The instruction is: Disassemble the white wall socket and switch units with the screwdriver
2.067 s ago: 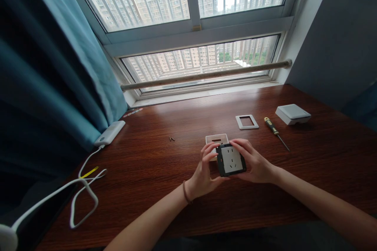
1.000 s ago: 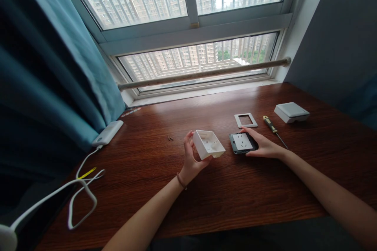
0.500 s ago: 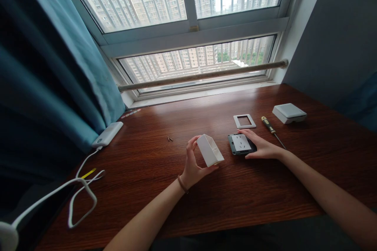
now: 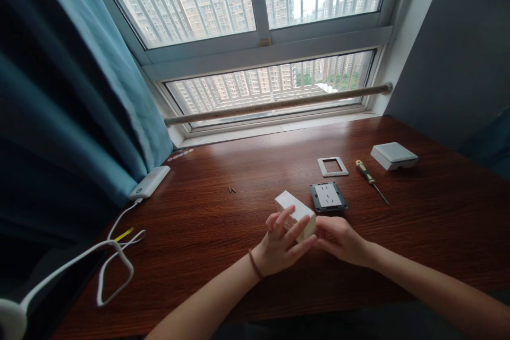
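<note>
A white socket back box is held tilted above the table's near part. My left hand grips it, fingers spread across its side. At the box's right end is my right hand, its fingers closed in a pinch against the corner; part of their hold is hidden. Just beyond lies the socket panel, a white outlet face on a dark frame, flat on the table. Behind it rests a white cover frame. To the right lies a screwdriver with a black and yellow handle.
Two small screws lie on the wooden table. Another white box stands at the far right. At the left are a white power bank with a white cable and a blue curtain.
My right hand has left the socket panel and come to the white box. The left hand has moved right and turned the box over, its fingers now across the side.
</note>
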Tool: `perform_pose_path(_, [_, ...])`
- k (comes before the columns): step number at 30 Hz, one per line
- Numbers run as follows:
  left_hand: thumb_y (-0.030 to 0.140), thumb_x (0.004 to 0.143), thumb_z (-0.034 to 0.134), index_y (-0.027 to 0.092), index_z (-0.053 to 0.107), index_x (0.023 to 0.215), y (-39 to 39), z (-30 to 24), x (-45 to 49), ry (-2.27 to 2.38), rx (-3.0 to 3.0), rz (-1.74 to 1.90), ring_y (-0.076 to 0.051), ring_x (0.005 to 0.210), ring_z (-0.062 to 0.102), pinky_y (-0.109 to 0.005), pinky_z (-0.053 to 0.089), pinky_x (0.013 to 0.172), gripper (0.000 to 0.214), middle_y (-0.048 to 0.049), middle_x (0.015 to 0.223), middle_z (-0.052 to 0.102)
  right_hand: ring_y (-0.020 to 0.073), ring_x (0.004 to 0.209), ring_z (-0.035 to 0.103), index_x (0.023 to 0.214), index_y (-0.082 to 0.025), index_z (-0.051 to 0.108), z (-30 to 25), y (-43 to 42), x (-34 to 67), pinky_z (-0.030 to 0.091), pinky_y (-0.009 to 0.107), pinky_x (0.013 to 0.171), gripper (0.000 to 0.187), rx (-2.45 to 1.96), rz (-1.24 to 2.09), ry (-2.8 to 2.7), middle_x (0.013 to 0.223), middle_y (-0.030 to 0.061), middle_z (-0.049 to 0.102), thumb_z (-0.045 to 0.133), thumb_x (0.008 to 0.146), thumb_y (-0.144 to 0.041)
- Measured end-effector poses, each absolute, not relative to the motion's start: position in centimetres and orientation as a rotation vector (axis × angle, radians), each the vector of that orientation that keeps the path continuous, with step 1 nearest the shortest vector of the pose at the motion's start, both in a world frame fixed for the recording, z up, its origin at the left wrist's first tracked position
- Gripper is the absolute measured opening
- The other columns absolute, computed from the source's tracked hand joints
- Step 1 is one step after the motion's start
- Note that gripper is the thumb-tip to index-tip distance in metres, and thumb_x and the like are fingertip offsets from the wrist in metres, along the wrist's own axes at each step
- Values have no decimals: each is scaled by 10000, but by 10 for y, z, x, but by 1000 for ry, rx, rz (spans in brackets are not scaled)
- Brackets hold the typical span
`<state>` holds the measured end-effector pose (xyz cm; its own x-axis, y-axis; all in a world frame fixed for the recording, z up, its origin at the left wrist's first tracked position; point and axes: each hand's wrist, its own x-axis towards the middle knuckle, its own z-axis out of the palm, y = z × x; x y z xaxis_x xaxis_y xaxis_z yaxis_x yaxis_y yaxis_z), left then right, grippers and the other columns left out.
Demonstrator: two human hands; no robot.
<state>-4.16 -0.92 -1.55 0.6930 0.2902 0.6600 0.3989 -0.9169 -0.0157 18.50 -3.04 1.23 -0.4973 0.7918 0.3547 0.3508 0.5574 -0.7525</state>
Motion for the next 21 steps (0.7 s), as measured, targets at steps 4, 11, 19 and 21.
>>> perform_pose_path(4, [265,665,716,428,351,1251,-13,-15,-39,-615,-2692,-1166,-315,1329,249,-523,162,1042,710,7,1362,432,145,672,571,877,-173,563,7,-40,176,457,246,626,112,-909,960,-1969,760,37,628,501,848,-261])
perform_pose_path(11, [361,566,782,244,91,1389,-9,3,-22,-1432,-2934,-1688,-334,1302,286,-518,258,1055,1081,-160,1414,275,171,766,629,933,-194,559,0,-31,178,515,262,671,142,-805,1225,-1615,843,36,658,545,826,-287])
perform_pose_path(19, [262,587,759,231,220,1337,-13,5,-20,-1518,-3093,-1766,-291,1191,427,-451,330,1027,923,-121,1298,412,187,845,639,962,-184,561,-1,-29,174,525,303,749,181,-789,1258,-1606,893,53,667,535,836,-311])
perform_pose_path(21, [252,574,759,228,238,1332,-9,7,-22,-1506,-3019,-1782,-289,1187,420,-444,326,1023,920,-115,1296,408,183,814,649,1000,-187,542,2,-28,173,527,320,747,199,-753,1317,-1587,911,59,660,529,842,-307])
